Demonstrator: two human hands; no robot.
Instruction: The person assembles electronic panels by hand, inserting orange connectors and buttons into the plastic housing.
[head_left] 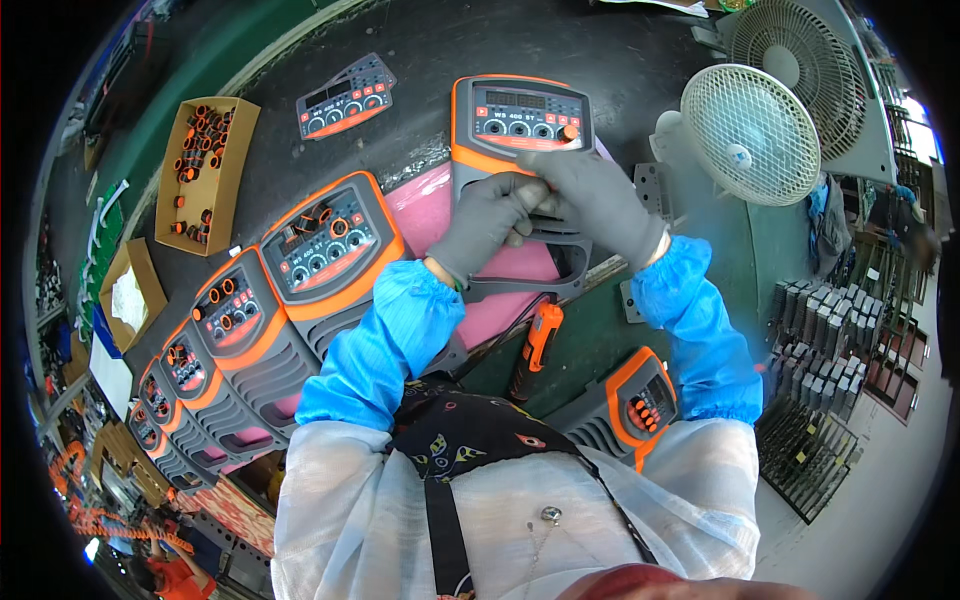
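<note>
Lying face-up on a pink mat [430, 215] at the middle of the dark table [620, 60], a grey-and-orange front panel [520, 130] is being worked on by both gloved hands. Its long axis is running away from the person, with the orange-trimmed control face at the far end and the grey handle part nearest the body.

The left hand [487, 222] is being held against the near left side of the front panel, its grip curled closed around the grey edge. The right hand [597, 200] is being laid across the near right part of the front panel, just below the control face; its fingers are being pressed together toward the left hand, but whether a small part is being pinched between them cannot be told. An orange knob [569, 131] is sitting on the right end of the control face, just beyond the right hand, which is the nearer hand to it.

Left of the front panel, a row of finished panels [255, 320] is curving toward the person. Farther left of it, a cardboard box of orange knobs [205, 170] is standing open. Near of the front panel, an orange screwdriver [538, 345] is lying, and right of it a white fan [750, 135] is standing.
</note>
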